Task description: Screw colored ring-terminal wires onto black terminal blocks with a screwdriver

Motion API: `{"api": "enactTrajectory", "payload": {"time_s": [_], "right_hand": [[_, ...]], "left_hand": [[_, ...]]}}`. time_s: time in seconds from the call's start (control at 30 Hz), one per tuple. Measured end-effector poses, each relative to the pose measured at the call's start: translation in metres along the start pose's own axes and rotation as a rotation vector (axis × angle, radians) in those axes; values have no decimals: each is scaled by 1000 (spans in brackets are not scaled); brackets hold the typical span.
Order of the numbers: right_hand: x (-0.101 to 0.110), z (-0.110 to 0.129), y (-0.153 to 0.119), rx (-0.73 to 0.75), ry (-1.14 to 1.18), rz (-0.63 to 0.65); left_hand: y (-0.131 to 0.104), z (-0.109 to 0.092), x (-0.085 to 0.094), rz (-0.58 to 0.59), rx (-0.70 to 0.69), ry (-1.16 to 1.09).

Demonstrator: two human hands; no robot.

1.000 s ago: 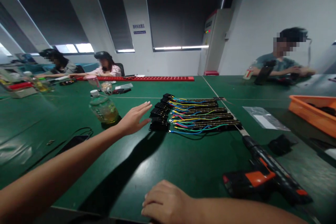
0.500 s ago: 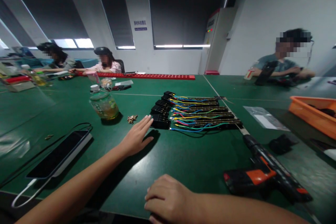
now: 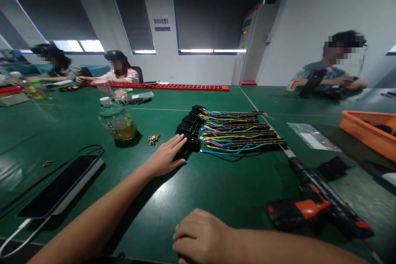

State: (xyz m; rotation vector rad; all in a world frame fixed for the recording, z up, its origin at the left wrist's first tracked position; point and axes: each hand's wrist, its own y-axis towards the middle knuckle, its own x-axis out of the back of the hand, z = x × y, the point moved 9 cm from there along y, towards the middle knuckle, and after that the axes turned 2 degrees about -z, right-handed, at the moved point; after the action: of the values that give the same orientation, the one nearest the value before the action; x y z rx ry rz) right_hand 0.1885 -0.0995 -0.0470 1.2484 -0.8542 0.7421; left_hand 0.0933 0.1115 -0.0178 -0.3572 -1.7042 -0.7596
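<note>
My left hand [image 3: 168, 154] lies with fingers stretched out, its fingertips on the nearest black block [image 3: 192, 144] at the left end of a row of black strips. Blue, yellow, red and green wires [image 3: 238, 139] with ring terminals run along these strips. A small heap of brass-coloured screws [image 3: 153, 139] is left of my left fingers. My right hand [image 3: 202, 237] rests near the table's front edge, fingers curled inward; whatever it may hold is hidden. To its right, an orange and black cordless screwdriver [image 3: 321, 198] lies on the table, its tip near the strips' right ends.
On the green table [image 3: 216, 189] a phone [image 3: 62, 185] with a white cable lies at left. Behind it stands a bottle [image 3: 117, 121] of yellowish liquid. An orange bin [image 3: 368, 132] and a clear bag [image 3: 312, 136] are at right. Three people sit across the table.
My left hand has moved slightly to the right, its fingers now further over the nearest black block. My right hand stays curled near the table edge. The view has shifted a little.
</note>
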Motion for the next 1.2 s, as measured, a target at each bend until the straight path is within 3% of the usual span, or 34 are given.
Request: {"api": "enactTrajectory", "payload": {"time_s": [0.33,0.5,0.7,0.8,0.87,0.97,1.2], "right_hand": [[7,-3,2,-47,45,29],[12,-2,3,-66,71,36],[11,-3,2,-69,98,23],[10,-4,2,-64,101,19],[10,-5,2,-62,92,33],[15,-8,4,-80,79,44],[28,-16,11,-133,71,75]], "left_hand": [[-7,2,15,-27,-11,-7],[-10,0,22,95,-24,-32],[-12,0,30,131,-13,-27],[-12,-5,34,52,-23,29],[-12,-9,42,-77,-23,75],[-16,-19,42,-161,-98,120],[-33,-18,50,-341,-201,30]]}}
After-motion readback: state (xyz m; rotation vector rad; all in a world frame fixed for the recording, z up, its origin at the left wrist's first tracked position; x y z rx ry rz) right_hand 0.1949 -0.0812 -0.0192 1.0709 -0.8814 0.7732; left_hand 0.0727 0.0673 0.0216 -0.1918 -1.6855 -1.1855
